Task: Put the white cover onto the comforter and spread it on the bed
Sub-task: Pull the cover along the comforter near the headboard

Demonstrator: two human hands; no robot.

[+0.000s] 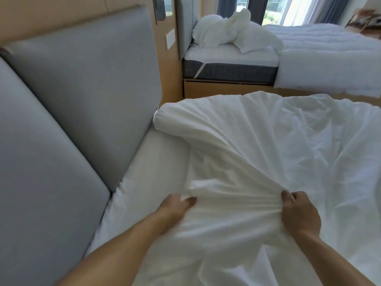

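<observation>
- From my feed, both bare forearms reach forward from the bottom edge, converging over the near side of the bed [148, 172].
- The left hand [177, 203] is low and knuckles-up, its fingers [190, 200] curled in and pinching a bunched fold of the white cover [237, 157].
- The right hand [299, 211] sits level with it, back of the hand towards me, thumb [285, 196] and fingers closed on the same gathered edge.
- Between the two grips the fabric is pulled into tight pleats, which fan out away from the fingertips.
- The cover lies crumpled across the mattress; its far corner [171, 120] is plump and rounded, just beside the grey headboard [82, 79].
- I cannot tell how far the comforter reaches inside the cover.
- Beyond, a second bed [231, 56] carries a heap of white linen [224, 32].
</observation>
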